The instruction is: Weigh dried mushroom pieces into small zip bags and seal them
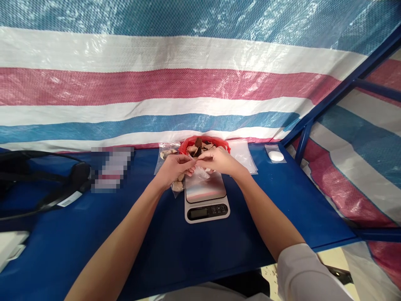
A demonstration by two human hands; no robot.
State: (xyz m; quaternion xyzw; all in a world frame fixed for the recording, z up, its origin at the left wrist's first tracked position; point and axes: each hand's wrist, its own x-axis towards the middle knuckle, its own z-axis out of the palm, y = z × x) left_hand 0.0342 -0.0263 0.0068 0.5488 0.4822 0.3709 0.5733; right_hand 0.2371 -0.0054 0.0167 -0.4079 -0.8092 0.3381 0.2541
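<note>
Over the kitchen scale (205, 189), my left hand (175, 169) and my right hand (219, 160) pinch the top edge of a clear plastic bag (202, 173) between their fingertips. What lies inside that bag is hard to make out. Just behind my hands, a red plastic bag (225, 143) holds brown and pale dried slices (198, 146). Beside my left hand are two clear bags with similar pale pieces, one bag (169, 153) farther back and another bag (178, 186) against the scale's left side. The scale's display looks blank.
Flat clear bags (242, 155) lie right of the red bag. Farther right is a small bag with a white oval object (275, 156). A black strapped item (69, 184) and a white box (11, 246) are at left. Striped sheeting (175, 88) and a blue frame (332, 90) bound the blue table (150, 255).
</note>
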